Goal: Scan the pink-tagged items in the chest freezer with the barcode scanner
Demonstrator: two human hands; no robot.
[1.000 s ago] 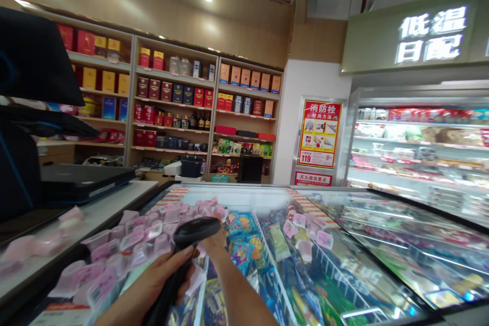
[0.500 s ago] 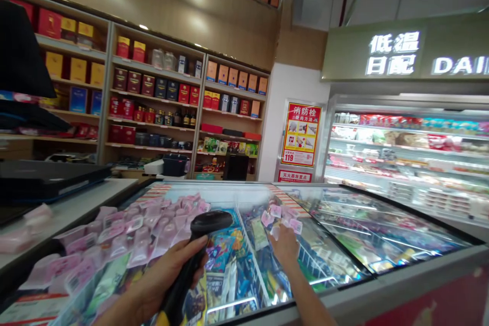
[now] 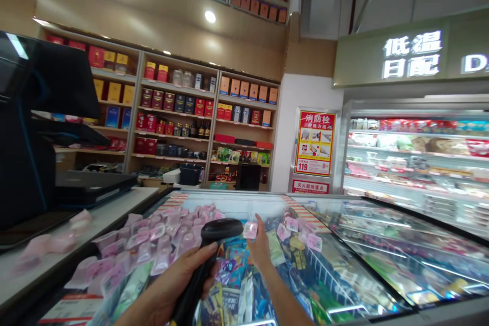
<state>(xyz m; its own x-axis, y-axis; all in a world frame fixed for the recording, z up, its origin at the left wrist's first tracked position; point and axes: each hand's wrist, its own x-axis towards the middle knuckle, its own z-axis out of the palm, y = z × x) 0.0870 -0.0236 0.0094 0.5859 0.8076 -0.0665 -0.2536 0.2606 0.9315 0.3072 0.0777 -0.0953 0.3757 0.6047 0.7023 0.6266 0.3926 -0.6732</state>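
We've got both hands in view, apart from each other. Left hand (image 3: 194,267) is wrapped around the black scanner (image 3: 221,228), same as half a second ago, thumb on top near the head, handle slanting down toward us. Right hand (image 3: 260,244) is the main change: half a second ago we had it over the small cluster (image 3: 305,234) on the right side of the freezer (image 3: 233,199); now it's back left, raised, fingers closed on one pink cup (image 3: 250,230). The cup's printed face is turned toward us, just right of the scanner head; we can't tell whether the two touch.

Small cluster still lies at right, several cups; exact count unclear to us. Big heap (image 3: 160,237) sits left of the scanner, looks unchanged. Below the hands we see blue and yellow packets (image 3: 229,295), and a green packet (image 3: 133,285) near the left edge. More cups, blurred, lie on the counter (image 3: 143,196) at left.

View has swung left since the last frame: more of the black monitor (image 3: 64,76) shows, and the lit sign (image 3: 412,53) is cut at "D" where we read "DAI" before. Shelves (image 3: 175,89) behind look the same.
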